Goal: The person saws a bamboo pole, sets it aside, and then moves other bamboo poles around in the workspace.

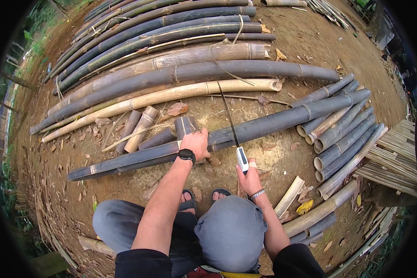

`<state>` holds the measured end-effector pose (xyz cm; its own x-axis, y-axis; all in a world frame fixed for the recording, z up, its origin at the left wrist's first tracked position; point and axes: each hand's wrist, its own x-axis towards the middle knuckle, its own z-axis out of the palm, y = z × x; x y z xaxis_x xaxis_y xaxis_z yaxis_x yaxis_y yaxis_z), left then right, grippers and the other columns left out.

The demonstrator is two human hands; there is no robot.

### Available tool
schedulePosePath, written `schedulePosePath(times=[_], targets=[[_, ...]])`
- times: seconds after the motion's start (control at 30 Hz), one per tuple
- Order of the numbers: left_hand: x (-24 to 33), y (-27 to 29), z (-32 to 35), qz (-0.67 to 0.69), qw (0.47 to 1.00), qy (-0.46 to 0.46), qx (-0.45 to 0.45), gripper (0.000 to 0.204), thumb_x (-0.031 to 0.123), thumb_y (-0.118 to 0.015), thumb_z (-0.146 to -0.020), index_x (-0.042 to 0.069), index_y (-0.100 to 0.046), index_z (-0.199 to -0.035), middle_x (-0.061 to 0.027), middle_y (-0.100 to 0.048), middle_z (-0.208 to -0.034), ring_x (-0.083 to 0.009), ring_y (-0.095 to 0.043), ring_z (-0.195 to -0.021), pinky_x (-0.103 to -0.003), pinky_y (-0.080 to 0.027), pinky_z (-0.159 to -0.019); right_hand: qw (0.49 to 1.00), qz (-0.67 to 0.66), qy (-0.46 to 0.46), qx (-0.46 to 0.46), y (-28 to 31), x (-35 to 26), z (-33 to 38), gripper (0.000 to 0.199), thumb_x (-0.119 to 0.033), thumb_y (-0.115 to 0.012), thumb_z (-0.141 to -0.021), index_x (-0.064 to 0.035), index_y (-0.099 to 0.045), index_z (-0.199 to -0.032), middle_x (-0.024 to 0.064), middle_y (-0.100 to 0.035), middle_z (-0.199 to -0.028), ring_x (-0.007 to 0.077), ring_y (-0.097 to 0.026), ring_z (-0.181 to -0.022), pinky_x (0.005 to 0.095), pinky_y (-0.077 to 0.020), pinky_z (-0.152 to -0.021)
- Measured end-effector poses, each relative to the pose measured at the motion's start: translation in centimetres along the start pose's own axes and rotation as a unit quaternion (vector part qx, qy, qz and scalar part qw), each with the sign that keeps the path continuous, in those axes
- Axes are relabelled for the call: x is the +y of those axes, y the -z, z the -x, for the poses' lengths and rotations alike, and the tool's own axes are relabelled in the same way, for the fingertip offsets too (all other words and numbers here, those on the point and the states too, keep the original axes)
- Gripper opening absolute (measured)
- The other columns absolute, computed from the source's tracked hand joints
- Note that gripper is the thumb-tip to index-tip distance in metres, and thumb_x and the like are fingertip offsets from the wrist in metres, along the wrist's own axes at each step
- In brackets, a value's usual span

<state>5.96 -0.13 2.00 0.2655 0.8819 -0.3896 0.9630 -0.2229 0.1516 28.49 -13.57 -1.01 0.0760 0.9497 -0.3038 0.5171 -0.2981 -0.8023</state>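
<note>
Pole [273,122], dark bamboo, lies slantwise across the middle of the head view, its right end over a row of short tubes [336,150]. The left hand [195,142], a black watch [186,155] at its wrist, grips the pole from above, left of the saw [241,157]. The right hand [250,180] is closed around the saw's white and black handle, on the near side of the pole; the thin blade crosses the pole and points away, though how deep it sits cannot be told. Stubs [142,128] lie on the brown ground [245,104] behind the pole. Pale sawdust [271,160] is scattered near the right hand. Long dark and tan culms [199,69] lie side by side beyond.
</note>
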Motion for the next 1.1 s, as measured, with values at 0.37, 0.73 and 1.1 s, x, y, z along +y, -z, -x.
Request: schedulePosePath(times=[0.37,0.73,1.1], targets=[[-0.1,0.1,-0.2,0.005,1.000,-0.009,0.003,0.064,0.034,-0.085,-0.064,0.001,-0.051,-0.105,-0.0205,-0.072,-0.094,-0.0365,-0.071,-0.089,-0.044,-0.057,-0.076,1.000,0.000,-0.003,-0.004,-0.1,0.4,-1.2,0.038,-0.024,-0.067,-0.094,-0.0001,-0.044,-0.112,0.0268,-0.065,-0.084,0.0425,-0.068,-0.080,0.0478,-0.0508,-0.068],[-0.1,-0.6,0.3,0.001,0.999,-0.013,0.038,0.064,0.034,-0.086,-0.063,0.001,-0.051,-0.106,-0.0203,-0.072,-0.093,-0.0372,-0.071,-0.089,-0.044,-0.057,-0.077,0.999,0.019,0.044,0.013,0.1,1.0,-0.5,0.037,-0.025,-0.068,-0.093,-0.0001,-0.048,-0.111,0.0254,-0.066,-0.079,0.0419,-0.068,-0.076,0.0475,-0.0512,-0.066],[-0.1,-0.3,0.4,0.009,1.000,-0.008,0.015,0.065,0.034,-0.086,-0.063,0.001,-0.051,-0.107,-0.0212,-0.072,-0.092,-0.0364,-0.071,-0.089,-0.044,-0.057,-0.077,1.000,-0.005,0.028,-0.011,0.8,2.5,4.2,0.039,-0.027,-0.068,-0.093,0.0019,-0.047,-0.109,0.0261,-0.065,-0.076,0.0464,-0.066,-0.074,0.0500,-0.0502,-0.066]])
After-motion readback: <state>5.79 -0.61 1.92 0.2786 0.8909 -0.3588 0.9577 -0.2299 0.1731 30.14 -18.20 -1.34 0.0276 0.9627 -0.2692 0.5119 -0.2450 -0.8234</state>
